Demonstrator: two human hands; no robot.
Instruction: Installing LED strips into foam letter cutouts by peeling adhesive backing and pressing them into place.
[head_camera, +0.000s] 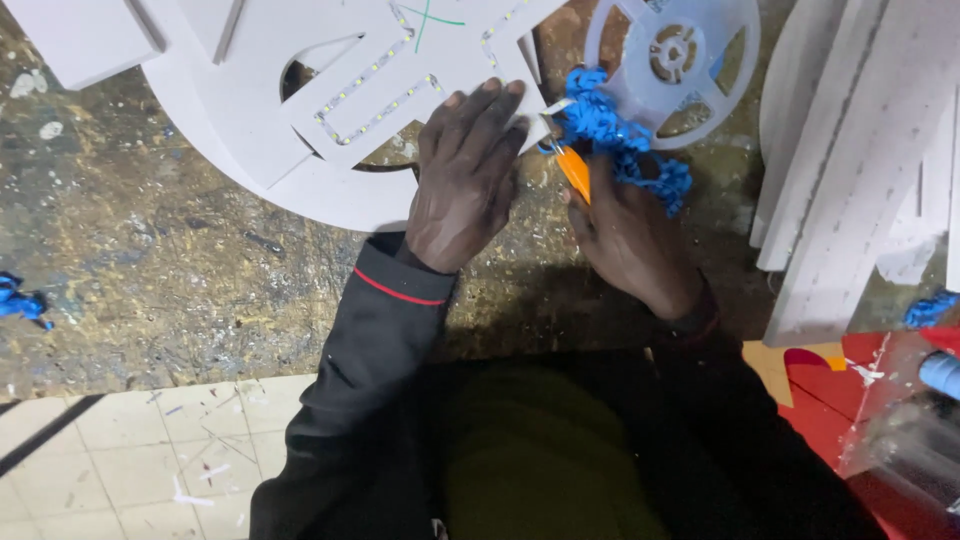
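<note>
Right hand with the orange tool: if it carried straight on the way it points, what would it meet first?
Most likely the white strip end at the tool tip, just before the left hand's fingertips; depth is unclear.

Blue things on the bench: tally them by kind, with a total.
Crumpled blue strip pile beside the right hand: 1
Blue scrap at the left edge: 1
Blue scrap at the right edge: 1
Blue tube end, lower right: 1
Total: 4
</note>
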